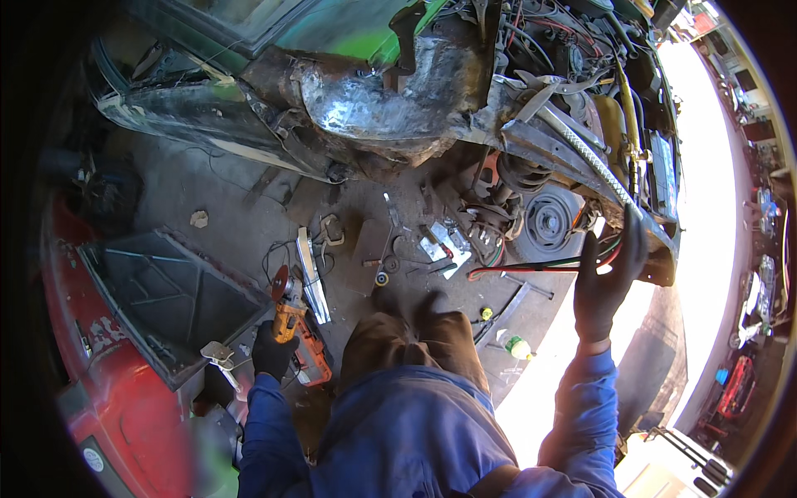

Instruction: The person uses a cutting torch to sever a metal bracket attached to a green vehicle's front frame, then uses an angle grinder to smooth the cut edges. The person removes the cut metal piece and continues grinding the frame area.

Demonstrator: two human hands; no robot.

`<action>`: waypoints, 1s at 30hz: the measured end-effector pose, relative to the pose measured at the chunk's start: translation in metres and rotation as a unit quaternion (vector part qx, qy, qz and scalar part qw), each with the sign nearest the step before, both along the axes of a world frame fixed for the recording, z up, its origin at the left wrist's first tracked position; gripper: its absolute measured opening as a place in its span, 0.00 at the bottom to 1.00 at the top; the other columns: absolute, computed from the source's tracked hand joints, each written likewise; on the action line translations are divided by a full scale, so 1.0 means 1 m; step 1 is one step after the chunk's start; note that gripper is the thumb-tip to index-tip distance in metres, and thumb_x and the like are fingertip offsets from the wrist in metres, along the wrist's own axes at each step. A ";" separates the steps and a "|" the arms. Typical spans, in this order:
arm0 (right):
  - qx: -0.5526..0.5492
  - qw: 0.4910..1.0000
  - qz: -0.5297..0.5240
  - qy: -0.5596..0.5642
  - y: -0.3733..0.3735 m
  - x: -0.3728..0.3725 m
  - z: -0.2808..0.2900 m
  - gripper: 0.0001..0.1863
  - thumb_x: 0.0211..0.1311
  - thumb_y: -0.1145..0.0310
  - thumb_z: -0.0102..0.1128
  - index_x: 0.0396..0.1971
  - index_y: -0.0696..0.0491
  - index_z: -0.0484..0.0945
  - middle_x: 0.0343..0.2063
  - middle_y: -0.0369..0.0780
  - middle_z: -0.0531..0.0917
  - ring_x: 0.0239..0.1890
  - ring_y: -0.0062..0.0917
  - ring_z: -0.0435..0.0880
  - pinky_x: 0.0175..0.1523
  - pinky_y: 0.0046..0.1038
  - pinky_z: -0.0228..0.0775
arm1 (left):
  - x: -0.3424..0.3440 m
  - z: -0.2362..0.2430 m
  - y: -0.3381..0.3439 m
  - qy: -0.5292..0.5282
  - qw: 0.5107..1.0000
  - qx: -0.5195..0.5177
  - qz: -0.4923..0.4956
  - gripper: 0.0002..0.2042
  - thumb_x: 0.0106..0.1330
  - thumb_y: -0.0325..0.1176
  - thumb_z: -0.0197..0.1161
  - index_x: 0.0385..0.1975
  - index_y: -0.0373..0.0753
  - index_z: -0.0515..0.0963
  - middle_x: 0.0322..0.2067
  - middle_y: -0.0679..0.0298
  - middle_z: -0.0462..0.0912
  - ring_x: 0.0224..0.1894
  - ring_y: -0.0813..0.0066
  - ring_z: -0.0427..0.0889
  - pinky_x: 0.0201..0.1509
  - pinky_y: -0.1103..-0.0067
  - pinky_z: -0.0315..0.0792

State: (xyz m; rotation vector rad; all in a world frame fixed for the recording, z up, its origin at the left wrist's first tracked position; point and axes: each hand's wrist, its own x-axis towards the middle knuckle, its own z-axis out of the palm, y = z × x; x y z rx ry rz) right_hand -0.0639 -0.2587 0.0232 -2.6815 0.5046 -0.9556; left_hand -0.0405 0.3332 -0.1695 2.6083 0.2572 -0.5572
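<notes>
My left hand (272, 353), in a dark glove, is closed around a yellow-orange angle grinder (288, 319). Its reddish-brown disc (280, 283) points away from me, over the floor. Just right of that hand sits an orange-red object (313, 357), partly hidden. My right hand (610, 278), also gloved, is raised at the front corner of a stripped car body (531, 137). Thumb and fingers are apart, with the fingertips by the lower end of a grey patterned bar (585, 153). Whether they touch it I cannot tell. Large pliers-like clamps (540, 93) lie at the bar's upper end.
A dark ribbed panel (178, 286) leans by a red car body (124, 398) on the left. Metal strips (312, 278), cables, tools and a wheel rim (549, 222) lie on the floor. A bottle with yellow-green colouring (519, 347) lies right of my legs. Exposed hoses fill the engine bay.
</notes>
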 end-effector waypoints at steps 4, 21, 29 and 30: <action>-0.113 0.993 -0.038 -0.017 -0.052 0.005 0.014 0.40 0.70 0.70 0.75 0.79 0.56 0.67 0.75 0.51 0.71 0.79 0.46 0.67 0.82 0.45 0.57 | -0.021 -0.018 -0.013 0.042 0.999 0.010 0.030 0.29 0.55 0.39 0.84 0.54 0.36 0.79 0.48 0.49 0.88 0.50 0.48 0.89 0.55 0.58 0.81; 0.128 0.989 -0.069 -0.029 -0.304 -0.070 -0.094 0.28 0.91 0.52 0.45 0.71 0.58 0.80 0.63 0.46 0.87 0.64 0.32 0.85 0.73 0.35 0.70 | -0.057 -0.275 -0.022 -0.015 0.991 -0.051 0.123 0.30 0.58 0.34 0.83 0.59 0.33 0.79 0.48 0.55 0.90 0.49 0.58 0.90 0.53 0.67 0.82; -0.192 0.971 -0.137 -0.044 -0.340 -0.075 -0.123 0.26 0.91 0.56 0.47 0.74 0.55 0.78 0.64 0.46 0.87 0.70 0.34 0.83 0.75 0.35 0.69 | -0.035 -0.398 -0.019 -0.030 0.984 0.058 0.166 0.33 0.56 0.36 0.84 0.60 0.30 0.77 0.51 0.51 0.88 0.51 0.55 0.89 0.54 0.63 0.82; -0.073 0.983 -0.117 -0.125 -0.334 -0.070 -0.125 0.26 0.91 0.57 0.46 0.75 0.55 0.77 0.65 0.47 0.86 0.72 0.35 0.82 0.74 0.35 0.70 | -0.032 -0.403 -0.022 -0.021 0.983 -0.032 0.181 0.33 0.55 0.38 0.85 0.58 0.30 0.77 0.49 0.51 0.88 0.50 0.55 0.89 0.53 0.62 0.82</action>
